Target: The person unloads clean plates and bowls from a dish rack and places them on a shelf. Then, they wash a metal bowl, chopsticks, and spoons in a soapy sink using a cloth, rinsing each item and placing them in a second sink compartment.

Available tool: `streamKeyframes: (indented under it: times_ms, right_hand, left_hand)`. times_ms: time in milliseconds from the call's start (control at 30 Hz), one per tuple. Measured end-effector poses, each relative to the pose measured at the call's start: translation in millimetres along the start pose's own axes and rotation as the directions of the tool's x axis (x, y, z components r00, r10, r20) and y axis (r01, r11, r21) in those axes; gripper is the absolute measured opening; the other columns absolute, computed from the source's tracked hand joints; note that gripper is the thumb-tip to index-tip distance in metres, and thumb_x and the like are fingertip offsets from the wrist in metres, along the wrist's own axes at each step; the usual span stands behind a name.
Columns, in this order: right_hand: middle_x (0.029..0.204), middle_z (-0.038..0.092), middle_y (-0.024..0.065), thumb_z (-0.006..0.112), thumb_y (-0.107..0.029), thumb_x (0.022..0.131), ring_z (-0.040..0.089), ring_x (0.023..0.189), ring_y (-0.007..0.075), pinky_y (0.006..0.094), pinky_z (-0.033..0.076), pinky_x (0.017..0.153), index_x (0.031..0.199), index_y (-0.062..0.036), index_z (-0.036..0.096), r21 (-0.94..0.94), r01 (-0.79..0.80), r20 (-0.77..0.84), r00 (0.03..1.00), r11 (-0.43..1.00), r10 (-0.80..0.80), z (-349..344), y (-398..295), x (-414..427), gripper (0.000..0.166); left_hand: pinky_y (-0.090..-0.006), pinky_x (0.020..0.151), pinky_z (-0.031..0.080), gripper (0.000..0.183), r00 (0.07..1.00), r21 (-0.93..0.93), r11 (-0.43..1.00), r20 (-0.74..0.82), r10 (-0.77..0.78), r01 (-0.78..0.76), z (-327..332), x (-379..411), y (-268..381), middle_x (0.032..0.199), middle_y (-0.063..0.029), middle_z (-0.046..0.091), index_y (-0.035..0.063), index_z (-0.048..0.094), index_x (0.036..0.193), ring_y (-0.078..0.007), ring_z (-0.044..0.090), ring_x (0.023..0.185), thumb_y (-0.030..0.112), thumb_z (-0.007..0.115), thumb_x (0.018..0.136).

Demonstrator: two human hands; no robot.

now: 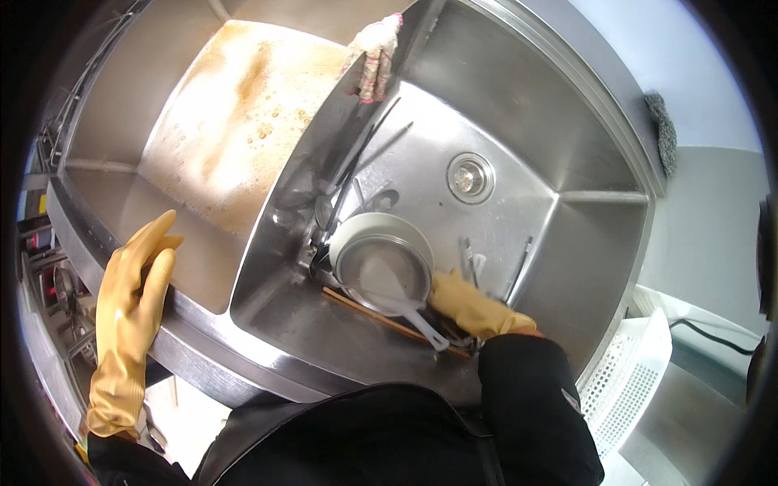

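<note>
My left hand [130, 291], in a yellow rubber glove, hovers at the front left rim of the sink, fingers apart and holding nothing. My right hand [477, 307], gloved alike and blurred, is at the right side of a round metal bowl or strainer [349, 267]. Its fingertips meet the rim, but whether they grip it is unclear. Beneath the metal vessel a pale bowl [383, 222] shows. A white spatula [425, 328] lies across the vessel, its handle pointing towards me. Beside them, a thin wooden stick [364, 313] rests along the near side of the right basin [498, 152].
Brownish, sudsy water [243, 121] fills the left basin. A knit work glove [377, 51] drapes over the divider. Several dark-handled utensils [349, 176] lean beside it. A drain [470, 177] lies behind the bowls; a scouring pad [661, 133] and white perforated basket [629, 376] are at right.
</note>
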State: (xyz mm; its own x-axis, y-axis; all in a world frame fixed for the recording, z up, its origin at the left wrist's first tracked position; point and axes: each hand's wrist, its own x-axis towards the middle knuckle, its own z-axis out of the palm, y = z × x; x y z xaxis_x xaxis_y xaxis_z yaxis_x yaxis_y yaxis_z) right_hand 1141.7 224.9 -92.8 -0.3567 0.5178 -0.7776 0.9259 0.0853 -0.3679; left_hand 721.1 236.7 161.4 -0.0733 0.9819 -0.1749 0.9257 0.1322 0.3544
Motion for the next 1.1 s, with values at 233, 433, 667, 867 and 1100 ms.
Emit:
streamKeyframes:
  times_ms: [233, 433, 667, 867, 1100]
  right_hand:
    - [0.130, 0.062, 0.0217, 0.050, -0.034, 0.100, 0.057, 0.121, 0.0408, 0.0474, 0.038, 0.109, 0.150, -0.0189, 0.039, 0.220, 0.084, 0.098, 0.989, 0.972, -0.107, 9, 17, 8, 0.054]
    - [0.129, 0.065, 0.0163, 0.051, -0.035, 0.100, 0.061, 0.122, 0.0311, 0.0394, 0.047, 0.099, 0.138, -0.0133, 0.057, -0.023, 0.064, 0.187, 0.980, 0.998, -0.059, -94, -9, -8, 0.044]
    - [0.108, 0.069, 0.0223, 0.054, -0.034, 0.098, 0.066, 0.103, 0.0378, 0.0413, 0.051, 0.093, 0.123, -0.0035, 0.063, -0.335, 0.158, -0.586, 0.737, 0.929, -0.337, -205, -48, 81, 0.041]
    - [0.124, 0.061, 0.0239, 0.065, -0.058, 0.083, 0.058, 0.116, 0.0378, 0.0447, 0.045, 0.099, 0.143, -0.0078, 0.049, -0.177, 0.233, -0.521, 0.802, 0.956, -0.292, -200, -63, 175, 0.080]
    - [0.137, 0.052, 0.0247, 0.067, -0.056, 0.082, 0.050, 0.126, 0.0434, 0.0510, 0.038, 0.104, 0.145, -0.0174, 0.047, -0.240, 0.104, -0.499, 0.840, 0.965, -0.214, -163, -59, 154, 0.077]
  left_hand:
    - [-0.0344, 0.096, 0.048, 0.036, 0.991, 0.023, 0.991, -0.039, 0.130, -0.129, -1, 2, -7, 0.113, -0.0120, 0.072, 0.0077, 0.061, 0.134, -0.0248, 0.064, 0.105, 0.014, 0.058, 0.099]
    - [-0.0353, 0.097, 0.048, 0.036, 0.995, 0.010, 0.995, -0.028, 0.097, -0.097, 0, 1, -5, 0.114, -0.0121, 0.072, 0.0075, 0.061, 0.134, -0.0254, 0.064, 0.106, 0.015, 0.058, 0.099]
    - [-0.0358, 0.097, 0.048, 0.036, 0.990, 0.036, 0.990, -0.015, 0.137, -0.136, 2, 6, -6, 0.115, -0.0135, 0.071, 0.0072, 0.061, 0.134, -0.0257, 0.064, 0.107, 0.015, 0.058, 0.099]
    - [-0.0356, 0.096, 0.048, 0.035, 0.989, 0.073, 0.986, -0.015, 0.149, -0.147, 0, 4, -7, 0.115, -0.0138, 0.071, 0.0071, 0.060, 0.134, -0.0260, 0.065, 0.105, 0.015, 0.057, 0.100]
    - [-0.0350, 0.095, 0.049, 0.034, 0.992, 0.083, 0.988, -0.009, 0.128, -0.127, 2, 2, -10, 0.115, -0.0140, 0.071, 0.0072, 0.061, 0.134, -0.0260, 0.066, 0.104, 0.016, 0.057, 0.101]
